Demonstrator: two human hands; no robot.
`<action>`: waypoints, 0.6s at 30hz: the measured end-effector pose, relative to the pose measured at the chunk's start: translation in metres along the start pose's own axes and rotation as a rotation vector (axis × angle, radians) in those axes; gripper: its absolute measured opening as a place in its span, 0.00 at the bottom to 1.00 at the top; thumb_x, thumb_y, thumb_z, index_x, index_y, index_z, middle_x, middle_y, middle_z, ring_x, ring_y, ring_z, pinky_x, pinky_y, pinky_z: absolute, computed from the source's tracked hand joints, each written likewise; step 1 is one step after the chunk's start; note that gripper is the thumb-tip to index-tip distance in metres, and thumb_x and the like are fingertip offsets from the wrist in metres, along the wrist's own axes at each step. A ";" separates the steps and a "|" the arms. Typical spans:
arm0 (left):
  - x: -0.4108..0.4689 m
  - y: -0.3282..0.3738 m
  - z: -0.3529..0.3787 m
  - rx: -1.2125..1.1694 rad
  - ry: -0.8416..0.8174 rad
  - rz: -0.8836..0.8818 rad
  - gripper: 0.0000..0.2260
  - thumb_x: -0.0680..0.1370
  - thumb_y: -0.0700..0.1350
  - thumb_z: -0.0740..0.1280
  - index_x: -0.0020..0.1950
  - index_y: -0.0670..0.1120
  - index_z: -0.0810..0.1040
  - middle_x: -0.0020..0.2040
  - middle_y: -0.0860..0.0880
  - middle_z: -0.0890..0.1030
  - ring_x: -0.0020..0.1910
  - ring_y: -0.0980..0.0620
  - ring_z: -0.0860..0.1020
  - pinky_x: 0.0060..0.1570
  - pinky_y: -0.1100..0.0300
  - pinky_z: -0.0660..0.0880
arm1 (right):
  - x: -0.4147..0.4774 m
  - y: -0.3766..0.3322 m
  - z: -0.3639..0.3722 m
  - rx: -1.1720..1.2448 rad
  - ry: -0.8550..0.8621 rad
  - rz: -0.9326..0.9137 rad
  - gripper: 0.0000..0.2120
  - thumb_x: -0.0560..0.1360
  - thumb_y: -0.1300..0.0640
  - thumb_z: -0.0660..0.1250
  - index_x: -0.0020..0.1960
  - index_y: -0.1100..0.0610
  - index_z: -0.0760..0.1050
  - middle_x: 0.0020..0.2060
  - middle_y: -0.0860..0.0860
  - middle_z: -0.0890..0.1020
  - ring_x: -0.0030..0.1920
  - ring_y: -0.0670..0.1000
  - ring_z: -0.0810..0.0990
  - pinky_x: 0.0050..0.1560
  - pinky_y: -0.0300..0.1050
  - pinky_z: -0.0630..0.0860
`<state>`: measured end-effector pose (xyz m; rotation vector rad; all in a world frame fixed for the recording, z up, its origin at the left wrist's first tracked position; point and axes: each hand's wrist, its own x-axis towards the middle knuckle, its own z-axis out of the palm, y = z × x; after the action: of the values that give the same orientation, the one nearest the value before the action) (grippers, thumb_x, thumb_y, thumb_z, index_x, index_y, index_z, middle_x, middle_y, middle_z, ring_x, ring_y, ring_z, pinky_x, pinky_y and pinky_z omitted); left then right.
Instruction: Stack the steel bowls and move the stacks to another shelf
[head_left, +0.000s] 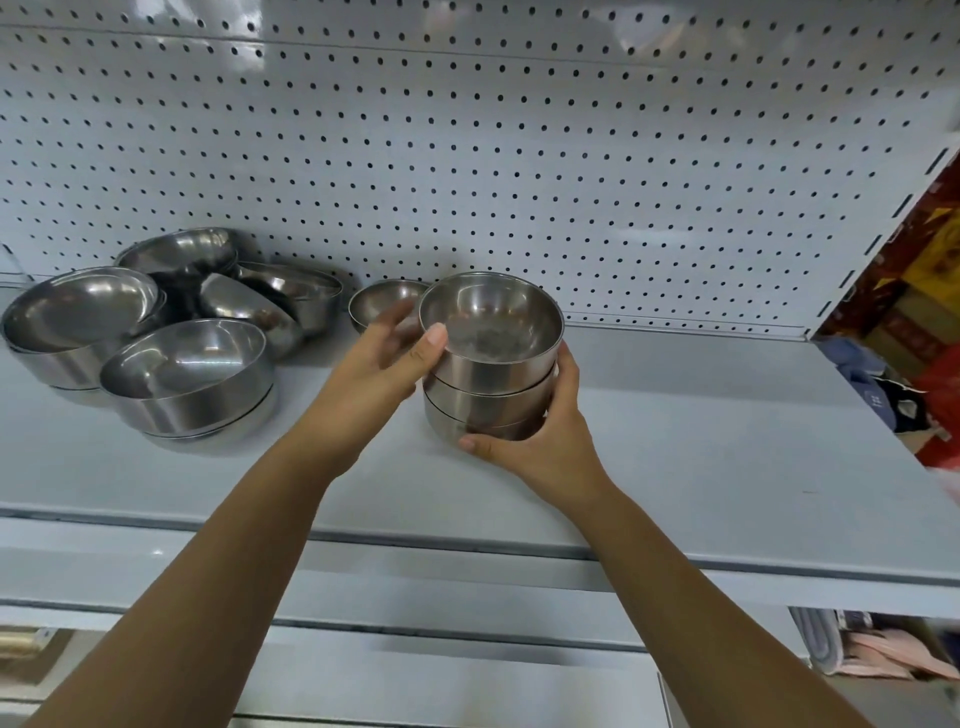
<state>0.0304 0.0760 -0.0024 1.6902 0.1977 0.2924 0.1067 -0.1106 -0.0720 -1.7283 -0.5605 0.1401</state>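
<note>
Partly done: stack of three small round steel bowls (491, 395) at mid grey metal shelf (675, 441), right hand (535, 452) curled round its base, left hand (374, 364) pinching the top rim. Outstanding: loose small steel bowl (379, 301) just behind, jumbled large steel bowls (187, 364) at left end, transfer to another shelf.

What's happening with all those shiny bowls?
A person is stacking steel bowls on a grey shelf. Both hands are on a stack of small bowls: the right hand grips it low down, and the left hand holds it near the top rim. One more small bowl sits just behind the left hand. The bigger bowls are piled at the left, some nested and some tipped over.
</note>
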 end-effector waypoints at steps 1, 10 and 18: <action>0.000 -0.002 0.002 -0.024 -0.011 -0.011 0.27 0.74 0.65 0.70 0.71 0.59 0.72 0.58 0.62 0.83 0.61 0.61 0.80 0.68 0.46 0.74 | 0.000 0.000 0.000 -0.003 0.004 0.001 0.65 0.57 0.45 0.88 0.79 0.34 0.48 0.73 0.35 0.68 0.72 0.39 0.70 0.71 0.51 0.75; -0.013 0.000 0.013 -0.075 -0.004 0.010 0.25 0.77 0.57 0.66 0.72 0.50 0.73 0.50 0.61 0.83 0.53 0.62 0.80 0.63 0.54 0.76 | -0.008 -0.004 -0.001 -0.007 0.020 0.010 0.63 0.56 0.44 0.88 0.78 0.33 0.50 0.73 0.40 0.70 0.71 0.46 0.74 0.69 0.53 0.78; -0.041 0.010 0.036 -0.126 0.009 0.005 0.18 0.80 0.60 0.63 0.65 0.53 0.79 0.51 0.52 0.80 0.54 0.52 0.78 0.67 0.45 0.75 | -0.039 -0.018 -0.033 0.004 0.010 -0.014 0.62 0.57 0.47 0.88 0.77 0.32 0.50 0.69 0.33 0.71 0.69 0.42 0.75 0.64 0.41 0.78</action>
<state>0.0019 0.0280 0.0000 1.5647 0.1783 0.3104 0.0803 -0.1548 -0.0550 -1.7202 -0.5644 0.1230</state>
